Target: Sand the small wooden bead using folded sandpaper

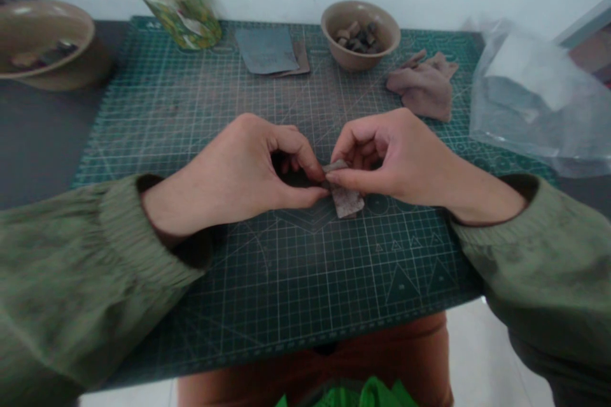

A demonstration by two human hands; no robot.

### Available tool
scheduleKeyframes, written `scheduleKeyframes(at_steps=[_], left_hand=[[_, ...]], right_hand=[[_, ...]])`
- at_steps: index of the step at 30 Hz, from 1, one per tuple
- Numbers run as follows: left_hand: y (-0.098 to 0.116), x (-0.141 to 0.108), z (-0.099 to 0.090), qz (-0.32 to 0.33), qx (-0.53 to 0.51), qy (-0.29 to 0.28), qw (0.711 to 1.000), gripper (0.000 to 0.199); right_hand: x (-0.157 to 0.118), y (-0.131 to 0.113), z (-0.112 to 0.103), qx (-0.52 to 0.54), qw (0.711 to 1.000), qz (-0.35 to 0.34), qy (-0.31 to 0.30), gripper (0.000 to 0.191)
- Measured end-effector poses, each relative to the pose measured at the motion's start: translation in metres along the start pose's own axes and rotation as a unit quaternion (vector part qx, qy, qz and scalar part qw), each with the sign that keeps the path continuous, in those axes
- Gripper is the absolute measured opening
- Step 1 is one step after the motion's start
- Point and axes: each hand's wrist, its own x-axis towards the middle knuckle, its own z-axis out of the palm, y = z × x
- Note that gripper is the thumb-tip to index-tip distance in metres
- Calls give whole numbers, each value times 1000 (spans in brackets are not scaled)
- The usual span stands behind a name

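Note:
Both my hands meet above the middle of a green cutting mat (296,279). Between the thumb and fingers of my right hand (386,152) is a small greyish-brown strip (347,200), speckled on its face, whose lower end hangs toward me. My left hand (267,165) pinches at the strip's left side, its thumb and index fingertips closed together. Whatever lies between the left fingertips is too small to make out. The strip's upper part is partly covered by my right fingers.
Behind my hands are a bowl of small dark and tan pieces (360,15), grey sandpaper sheets (267,50) and a crumpled brown cloth (424,85). A bottle (188,12) and larger bowl (71,69) stand left; a clear plastic bag (539,101) lies right.

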Motion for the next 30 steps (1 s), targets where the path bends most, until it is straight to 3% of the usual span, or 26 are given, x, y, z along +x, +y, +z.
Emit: scheduleKeyframes(at_steps=[30], left_hand=[[0,0,0,8,0,0,1000,14]], right_hand=[[0,1,2,-18,1000,-22,6,13]])
